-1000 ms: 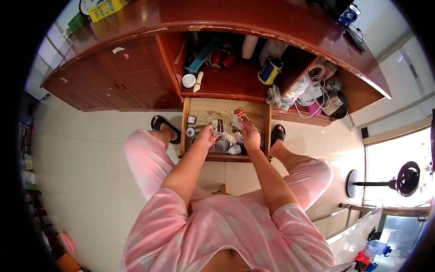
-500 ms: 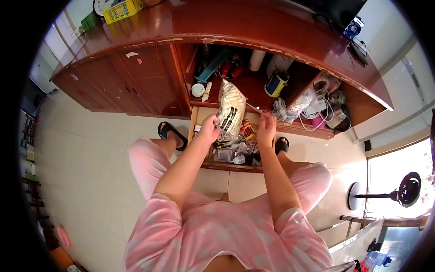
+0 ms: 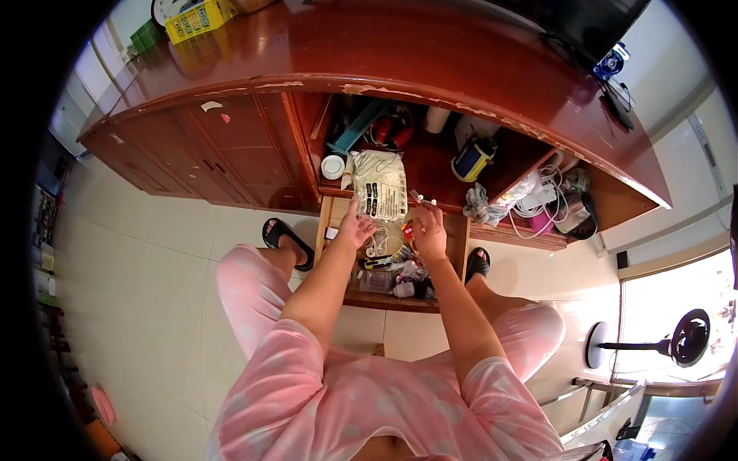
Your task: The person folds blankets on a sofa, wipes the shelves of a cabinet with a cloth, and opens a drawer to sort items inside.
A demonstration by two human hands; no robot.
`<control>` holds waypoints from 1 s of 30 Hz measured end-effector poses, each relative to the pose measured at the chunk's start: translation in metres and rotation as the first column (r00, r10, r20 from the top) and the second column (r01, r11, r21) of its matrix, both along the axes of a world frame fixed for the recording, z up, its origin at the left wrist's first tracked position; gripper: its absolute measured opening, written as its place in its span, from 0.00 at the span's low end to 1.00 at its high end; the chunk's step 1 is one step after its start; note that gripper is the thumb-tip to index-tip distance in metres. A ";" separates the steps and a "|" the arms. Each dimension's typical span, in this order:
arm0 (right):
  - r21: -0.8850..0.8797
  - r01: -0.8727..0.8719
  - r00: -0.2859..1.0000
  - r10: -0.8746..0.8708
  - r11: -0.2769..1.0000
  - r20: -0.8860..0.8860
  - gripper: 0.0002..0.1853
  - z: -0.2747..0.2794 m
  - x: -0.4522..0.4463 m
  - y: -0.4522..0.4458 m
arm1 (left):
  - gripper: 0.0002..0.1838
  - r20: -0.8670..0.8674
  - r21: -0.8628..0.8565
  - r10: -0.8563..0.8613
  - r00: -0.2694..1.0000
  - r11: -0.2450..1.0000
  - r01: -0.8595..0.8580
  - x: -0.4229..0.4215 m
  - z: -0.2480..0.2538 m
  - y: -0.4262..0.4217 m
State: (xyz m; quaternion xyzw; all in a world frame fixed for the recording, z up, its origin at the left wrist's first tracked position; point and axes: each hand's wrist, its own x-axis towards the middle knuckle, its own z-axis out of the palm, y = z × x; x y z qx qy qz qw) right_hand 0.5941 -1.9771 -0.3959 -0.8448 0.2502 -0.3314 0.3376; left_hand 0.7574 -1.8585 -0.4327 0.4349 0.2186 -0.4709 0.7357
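Observation:
A clear plastic bag of pale contents with black print [image 3: 380,187] rests on the cabinet shelf's front edge, above the open drawer [image 3: 392,301]. Just below the bag is my left hand [image 3: 357,226], palm turned up and fingers apart. My right hand [image 3: 429,229] pinches a small item with white ends [image 3: 423,200], too small to name, over the drawer's right side. Inside the drawer lie a white cable [image 3: 378,242], a red and yellow packet [image 3: 409,235], a clear plastic box [image 3: 375,281] and a small white bottle [image 3: 403,290].
On the shelf stand a white round container [image 3: 333,167], a teal object [image 3: 357,127] and a yellow and blue container [image 3: 473,159]. Cables [image 3: 538,200] and a kettle [image 3: 576,215] fill the right compartment. A yellow basket [image 3: 200,21] sits on the cabinet top.
The printed bag has gone from the drawer up to the shelf edge, and my left hand has let go of it. My right hand has come up with the small item.

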 end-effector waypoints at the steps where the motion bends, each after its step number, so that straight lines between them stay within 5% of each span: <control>1: -0.010 -0.003 1.000 0.003 1.000 0.003 0.16 0.002 0.001 0.002 | 0.35 -0.021 0.018 -0.047 0.999 0.999 0.047 -0.007 0.008 -0.001; 4: -0.069 -0.020 1.000 0.019 0.997 -0.014 0.19 0.007 0.010 0.011 | 0.34 0.138 -0.118 -0.231 0.963 0.962 0.248 -0.012 -0.021 -0.007; 5: -0.104 -0.029 0.999 0.026 0.994 -0.034 0.19 0.006 0.014 0.013 | 0.33 0.083 -0.200 -0.234 0.969 0.948 0.246 -0.002 -0.041 -0.012; 10: -0.301 -0.245 0.968 0.250 0.922 -0.022 0.23 0.033 0.054 0.022 | 0.25 0.054 -0.055 -0.042 0.998 0.997 0.045 0.020 -0.043 -0.027; 11: -0.226 -0.300 0.954 0.295 0.927 -0.055 0.26 0.034 0.064 0.024 | 0.23 0.069 -0.046 -0.061 0.996 0.997 0.064 0.028 -0.056 -0.026; 14: -0.270 -0.337 0.939 0.302 0.902 -0.164 0.29 0.026 0.098 0.026 | 0.18 0.124 -0.111 -0.152 0.981 0.980 0.166 0.032 -0.052 -0.016; 19: -0.093 -0.393 0.686 0.224 0.915 -0.692 0.34 -0.009 0.128 0.021 | 0.20 0.063 -0.223 -0.200 0.978 0.952 0.209 0.041 -0.058 0.005; 22: -0.037 -0.394 0.635 0.243 0.918 -0.733 0.35 0.002 0.126 0.023 | 0.21 0.041 -0.228 -0.194 0.980 0.953 0.198 0.041 -0.051 0.006; 26: -0.209 -0.360 0.842 0.220 0.909 -0.492 0.27 -0.005 0.093 0.029 | 0.25 0.104 -0.122 -0.086 0.991 0.988 0.098 0.017 -0.029 0.001; 27: -0.272 -0.302 0.924 0.211 0.913 -0.319 0.22 -0.011 0.079 0.031 | 0.26 0.091 -0.104 -0.053 0.994 0.993 0.062 0.012 -0.030 0.002; 30: -0.140 -0.257 0.928 0.203 0.956 -0.312 0.21 -0.036 0.022 0.037 | 0.26 0.118 0.032 -0.029 0.993 0.999 0.026 -0.006 -0.035 0.006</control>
